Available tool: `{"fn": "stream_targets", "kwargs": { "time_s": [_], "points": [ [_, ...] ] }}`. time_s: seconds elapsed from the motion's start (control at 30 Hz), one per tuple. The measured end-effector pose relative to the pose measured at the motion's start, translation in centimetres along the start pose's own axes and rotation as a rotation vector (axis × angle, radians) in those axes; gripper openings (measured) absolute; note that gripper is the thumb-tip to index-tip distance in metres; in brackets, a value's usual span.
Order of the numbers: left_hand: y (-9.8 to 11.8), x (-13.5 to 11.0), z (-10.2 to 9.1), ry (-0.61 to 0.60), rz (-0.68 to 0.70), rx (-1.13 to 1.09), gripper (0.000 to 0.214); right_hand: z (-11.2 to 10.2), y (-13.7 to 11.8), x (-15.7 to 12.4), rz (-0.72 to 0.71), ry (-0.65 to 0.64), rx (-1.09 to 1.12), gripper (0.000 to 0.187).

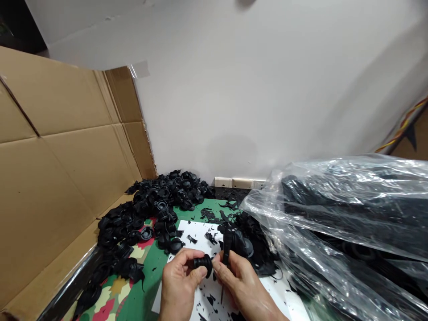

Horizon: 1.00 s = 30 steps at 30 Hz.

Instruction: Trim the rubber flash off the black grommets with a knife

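Observation:
My left hand (179, 281) pinches a small black ribbed rubber part (203, 263) between thumb and fingers, low in the middle of the view. My right hand (240, 281) is closed round a thin dark tool (226, 249), its upper end standing up beside the part and its tip pointing down below the hand. The two hands touch at the part. Under them lies a white sheet (200, 234) strewn with black trimmings.
A heap of black rubber parts (147, 214) spreads to the left over a green patterned surface (133, 298). Brown cardboard (60, 156) walls the left side. A clear plastic bag (341, 223) of black parts fills the right. A white wall (250, 89) stands behind.

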<state>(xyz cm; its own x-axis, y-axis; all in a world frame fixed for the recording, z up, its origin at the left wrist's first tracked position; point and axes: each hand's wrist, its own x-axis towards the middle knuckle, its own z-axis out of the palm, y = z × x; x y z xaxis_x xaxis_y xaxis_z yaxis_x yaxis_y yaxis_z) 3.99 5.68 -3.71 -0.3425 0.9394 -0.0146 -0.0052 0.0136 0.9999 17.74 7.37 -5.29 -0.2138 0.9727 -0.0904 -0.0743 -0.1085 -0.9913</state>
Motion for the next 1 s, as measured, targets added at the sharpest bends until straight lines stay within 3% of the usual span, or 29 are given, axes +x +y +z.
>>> {"fn": "stream_targets", "kwargs": {
  "time_s": [0.1,0.3,0.47,1.0],
  "points": [
    [0.1,0.1,-0.1,0.024,0.019,0.021,0.016,-0.6,-1.1,-0.3,-0.012,0.029,0.084,0.043],
    [0.0,-0.2,-0.1,0.007,0.107,0.055,0.013,-1.1,-2.2,-1.2,-0.206,0.112,0.304,0.039],
    [-0.2,-0.4,-0.3,-0.004,0.127,0.064,0.012,-0.7,-1.7,-1.3,-0.192,0.043,0.297,0.031],
    [0.3,-0.5,0.0,0.028,0.072,0.034,0.011,-1.0,-0.8,-0.7,-0.190,0.087,0.273,0.028]
  ]
}}
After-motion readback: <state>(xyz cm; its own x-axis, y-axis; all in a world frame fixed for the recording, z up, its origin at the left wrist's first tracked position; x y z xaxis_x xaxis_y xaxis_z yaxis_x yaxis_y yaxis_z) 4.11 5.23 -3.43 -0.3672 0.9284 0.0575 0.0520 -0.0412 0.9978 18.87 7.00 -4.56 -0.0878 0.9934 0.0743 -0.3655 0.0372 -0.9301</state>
